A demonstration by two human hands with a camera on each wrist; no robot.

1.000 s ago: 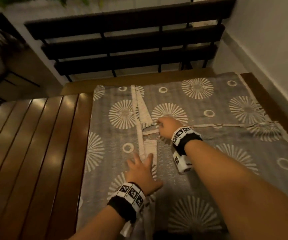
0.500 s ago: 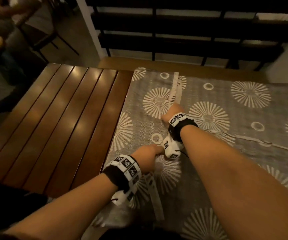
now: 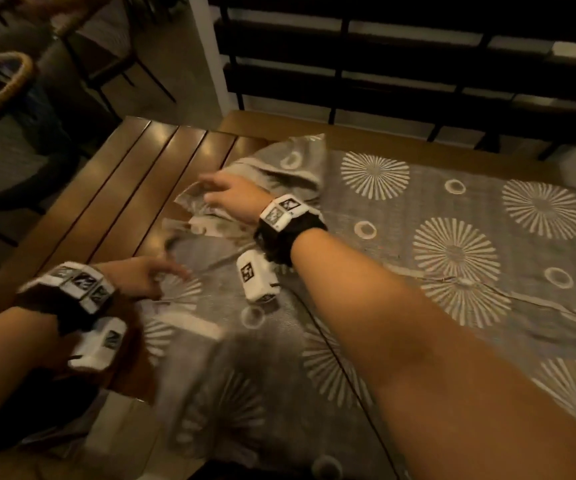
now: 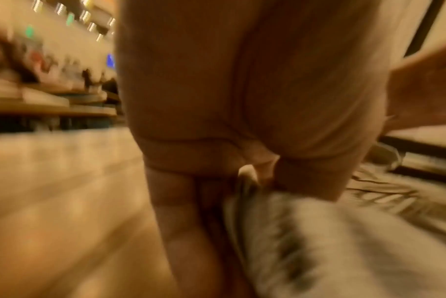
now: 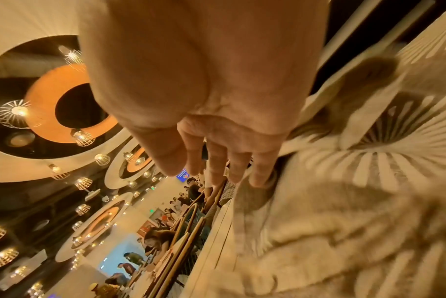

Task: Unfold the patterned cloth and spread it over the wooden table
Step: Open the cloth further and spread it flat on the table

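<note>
The grey patterned cloth (image 3: 452, 254) with pale sunbursts covers the right part of the wooden table (image 3: 117, 202); bare slats show at the left. A loose flap lies bunched and partly lifted over the slats. My right hand (image 3: 210, 192) reaches left on this flap's edge. In the right wrist view its fingers (image 5: 216, 161) are nearly straight, with the cloth (image 5: 369, 181) beside the little finger. My left hand (image 3: 162, 273), blurred, holds the nearer edge. In the left wrist view its curled fingers (image 4: 242, 131) pinch the cloth (image 4: 318, 242).
A dark slatted bench (image 3: 383, 64) stands behind the table's far edge. A white post (image 3: 207, 46) rises at the back. A wicker chair (image 3: 2, 81) sits beyond the table's left side. Other diners and tables show far off in the right wrist view.
Both hands have moved left from the cloth's middle seam, carrying a folded layer out over the bare slats. That layer has lifted and bunched.
</note>
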